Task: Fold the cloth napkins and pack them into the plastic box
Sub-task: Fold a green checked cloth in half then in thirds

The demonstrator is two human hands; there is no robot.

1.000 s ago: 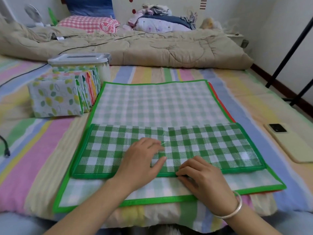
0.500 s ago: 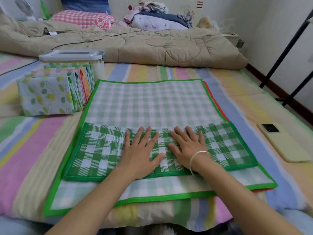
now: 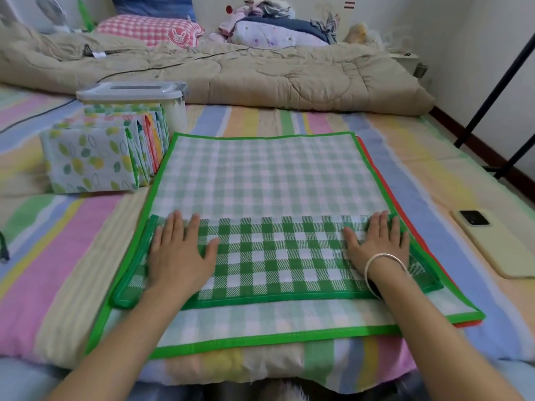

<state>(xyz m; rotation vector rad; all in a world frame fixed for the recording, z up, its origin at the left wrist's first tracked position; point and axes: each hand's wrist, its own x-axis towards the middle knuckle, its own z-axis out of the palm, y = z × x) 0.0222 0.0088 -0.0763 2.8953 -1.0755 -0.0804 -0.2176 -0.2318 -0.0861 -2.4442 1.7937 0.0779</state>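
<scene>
Pressing napkin (image 3: 275, 256) flat | left hand (image 3: 179, 253), right hand (image 3: 379, 244) slid apart

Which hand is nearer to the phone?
Right. The right hand presses the green checked napkin at the end toward the phone; the left hand presses the opposite end.

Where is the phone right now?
In the head view, the phone lies on the striped sheet at the right edge, beside the green checked napkin and right hand.

Folded napkins (image 3: 95, 160) and plastic box (image 3: 176, 112) block the far left.
</scene>
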